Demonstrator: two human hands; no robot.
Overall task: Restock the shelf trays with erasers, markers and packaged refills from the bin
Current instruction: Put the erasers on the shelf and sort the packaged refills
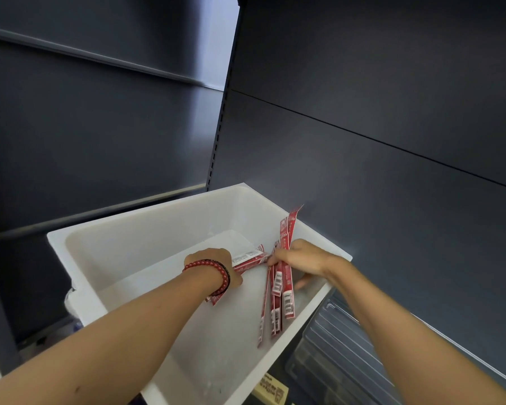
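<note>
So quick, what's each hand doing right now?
Left hand: closed on red packets in the bin.
Right hand: closed on a bunch of long red packets.

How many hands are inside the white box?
2. The left hand reaches in mid-box; the right hand is by the right wall. Both grip red packets.

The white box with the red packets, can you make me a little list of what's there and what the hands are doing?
bin: white bin, open top, both hands reaching inside
right hand: right hand gripping a fanned bunch of long red packets with barcode labels
left hand: left hand closed on more red packets lying sideways
wrist: red bead bracelet on the left wrist
shelf tray: clear ridged tray to the right of the bin; contents cannot be told
backdrop: dark shelf panels
</note>
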